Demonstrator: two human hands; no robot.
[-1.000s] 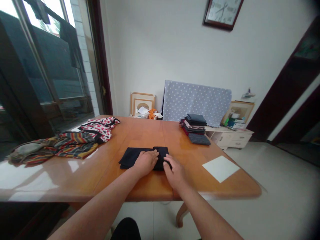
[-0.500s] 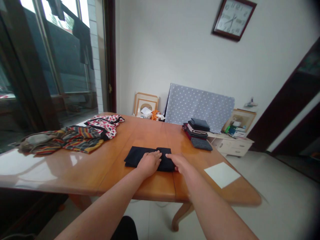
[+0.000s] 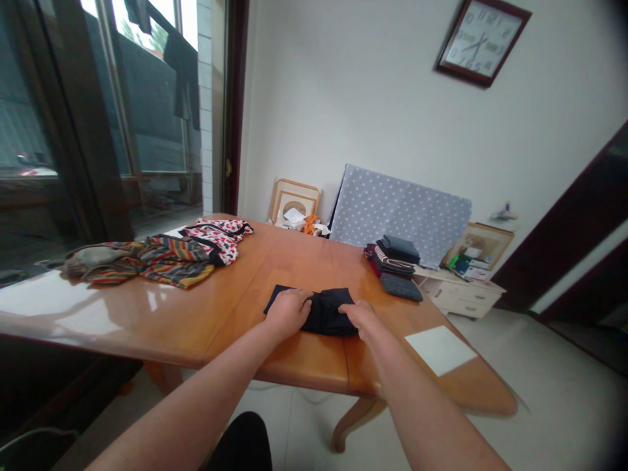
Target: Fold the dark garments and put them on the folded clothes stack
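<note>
A folded dark garment (image 3: 328, 313), black or very dark blue, lies near the table's front edge; its exact kind does not show. Over its left part my left hand (image 3: 289, 313) is closed, the fingers bent into the cloth and the thumb side toward the middle. My right hand (image 3: 362, 316) grips the right edge, thumb on top and the other fingers mostly hidden at the side. Between the two hands the cloth is creased and slightly bunched.
On the wooden table (image 3: 294, 252) lie a striped garment (image 3: 181, 261) and a red-patterned one (image 3: 223, 237) at left. A stack of folded clothes (image 3: 396, 255) stands back right, above a grey folded piece (image 3: 401, 286). A white sheet (image 3: 440, 350) lies right.
My left hand has gone from lying flat on the cloth to fingers bent into it. The garment's middle has become creased. The view has shifted slightly.
</note>
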